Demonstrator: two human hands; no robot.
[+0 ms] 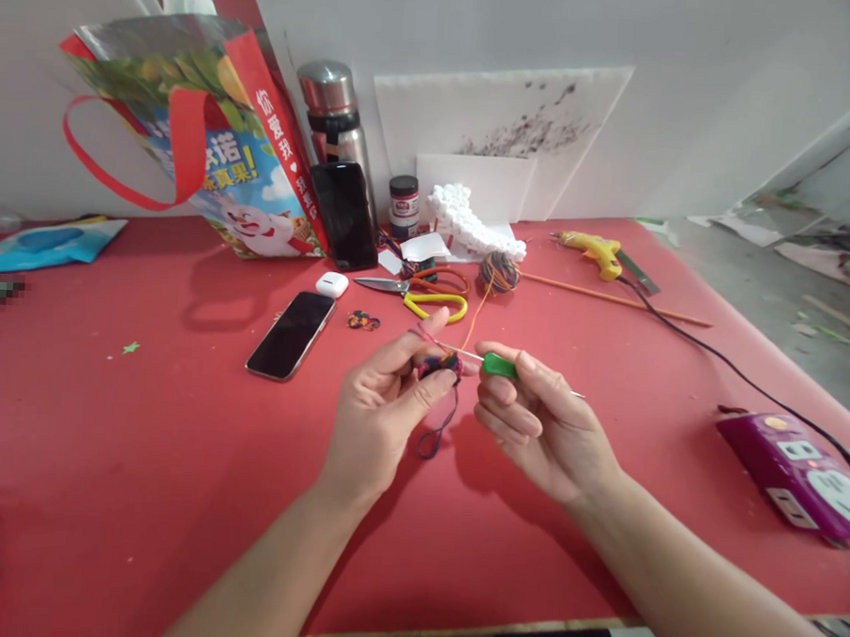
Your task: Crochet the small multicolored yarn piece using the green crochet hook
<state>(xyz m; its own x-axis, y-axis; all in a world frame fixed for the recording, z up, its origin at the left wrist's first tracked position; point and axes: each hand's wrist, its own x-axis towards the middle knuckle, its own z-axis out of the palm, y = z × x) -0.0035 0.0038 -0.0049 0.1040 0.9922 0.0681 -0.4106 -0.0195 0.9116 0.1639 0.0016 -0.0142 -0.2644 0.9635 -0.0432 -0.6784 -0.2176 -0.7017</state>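
Between thumb and fingers, my left hand [382,411] pinches a small dark multicoloured piece of crochet [443,366]. A loose loop of dark yarn hangs below it. My right hand [548,413] is closed around the green grip of a crochet hook [499,364], whose thin metal shaft points left to the crochet piece. Whether the hook tip sits in a stitch is too small to tell. An orange strand runs from the work up to a multicoloured yarn ball [498,273]. Just beyond my hands lie yellow-and-orange-handled scissors [436,305].
A phone [292,335], a white earbud case [332,283] and a small crocheted scrap [364,321] lie left. Behind stand a shopping bag [241,160], a thermos [335,117] and an upright phone [345,216]. Right are a yellow glue gun [593,254], its cord, and a purple power strip [798,476].
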